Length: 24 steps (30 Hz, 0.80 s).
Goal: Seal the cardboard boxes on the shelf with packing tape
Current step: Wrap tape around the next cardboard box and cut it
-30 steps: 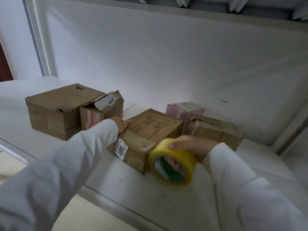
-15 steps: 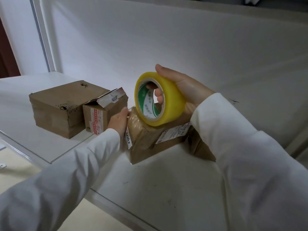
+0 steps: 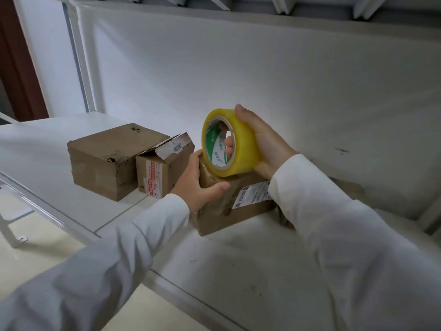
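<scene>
Taping starts: left hand (image 3: 199,185) clamps the box (image 3: 235,212), right hand (image 3: 262,144) grips the roll (image 3: 230,142) on top; next, pull tape along the seam.

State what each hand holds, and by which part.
The right hand holds the tape roll, fingers through its core. The left hand grips the upper left end of the cardboard box.
</scene>
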Available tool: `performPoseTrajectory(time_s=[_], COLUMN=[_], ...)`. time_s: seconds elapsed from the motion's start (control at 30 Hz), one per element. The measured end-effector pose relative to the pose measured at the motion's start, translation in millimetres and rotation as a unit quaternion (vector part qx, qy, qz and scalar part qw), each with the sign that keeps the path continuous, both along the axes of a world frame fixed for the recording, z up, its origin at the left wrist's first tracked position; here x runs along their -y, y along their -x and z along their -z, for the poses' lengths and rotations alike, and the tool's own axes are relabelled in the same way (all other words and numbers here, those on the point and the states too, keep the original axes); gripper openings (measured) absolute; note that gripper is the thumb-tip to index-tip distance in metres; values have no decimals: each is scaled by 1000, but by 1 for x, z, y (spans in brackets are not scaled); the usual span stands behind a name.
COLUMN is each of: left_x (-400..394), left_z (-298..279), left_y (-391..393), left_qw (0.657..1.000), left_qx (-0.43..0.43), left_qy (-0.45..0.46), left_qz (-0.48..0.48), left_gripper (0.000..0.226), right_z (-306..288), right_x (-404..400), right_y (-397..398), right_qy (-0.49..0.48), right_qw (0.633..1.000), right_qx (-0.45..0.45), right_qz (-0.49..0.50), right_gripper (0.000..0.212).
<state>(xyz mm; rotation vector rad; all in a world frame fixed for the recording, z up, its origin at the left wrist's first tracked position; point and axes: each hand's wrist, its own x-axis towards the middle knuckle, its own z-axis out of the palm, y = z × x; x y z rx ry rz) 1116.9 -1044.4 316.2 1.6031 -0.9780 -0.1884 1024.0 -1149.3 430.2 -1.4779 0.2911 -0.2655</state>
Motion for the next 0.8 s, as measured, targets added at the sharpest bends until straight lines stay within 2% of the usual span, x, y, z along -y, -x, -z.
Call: performPoseTrajectory(time_s=[0.2, 0.33, 0.5, 0.63, 0.73, 0.8], left_x=[0, -1, 1, -1, 0, 0], left_z=[5, 6, 6, 8, 7, 6], left_y=[-5, -17, -14, -15, -13, -16], left_qw=[1000, 996, 997, 996, 996, 995], left_qx=[-17, -60, -48, -47, -43, -49], left_qy=[20, 29, 13, 14, 7, 9], left_qz=[-16, -55, -52, -74, -83, -88], left_gripper=[76, 73, 73, 82, 79, 76], right_z=[-31, -13, 2, 10, 15, 23], right_x=[2, 10, 13, 7, 9, 10], right_y=[5, 25, 37, 35, 37, 40], right_qy=[28, 174, 141, 128, 96, 108], right_qw=[994, 955, 960, 951, 955, 947], right_qx=[-99, -238, -242, -277, -278, -301], right_qz=[-34, -36, -19, -47, -36, -23], right_gripper=[40, 42, 39, 50, 49, 50])
